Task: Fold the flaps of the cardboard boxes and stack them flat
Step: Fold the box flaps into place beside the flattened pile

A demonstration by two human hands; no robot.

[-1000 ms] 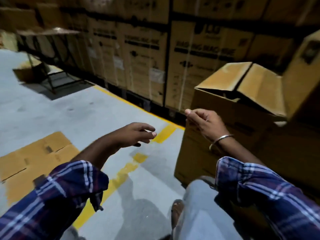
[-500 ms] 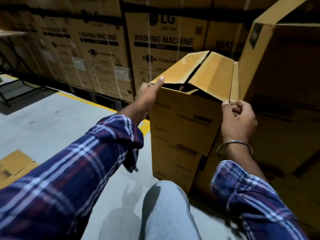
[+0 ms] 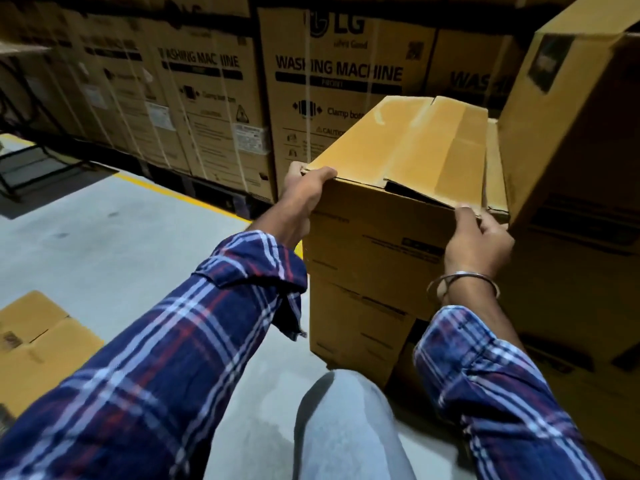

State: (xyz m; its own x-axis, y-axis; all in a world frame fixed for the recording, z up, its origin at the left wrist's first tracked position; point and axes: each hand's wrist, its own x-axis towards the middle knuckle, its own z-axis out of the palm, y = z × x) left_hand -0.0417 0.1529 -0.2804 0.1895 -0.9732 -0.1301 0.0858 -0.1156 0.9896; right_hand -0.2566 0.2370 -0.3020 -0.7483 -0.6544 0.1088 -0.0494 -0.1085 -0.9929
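Flap-folding step: the cardboard box stands upright on the floor at two o'clock, flaps nearly closed; left hand grips its left top corner, right hand pinches the right flap edge, fingers curled; next, probably press flaps flat.

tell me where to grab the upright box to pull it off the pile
Take the cardboard box by its two near top corners, from the front. The left hand and right hand already grip there: the closed flaps give an edge, and the side walls look smooth.
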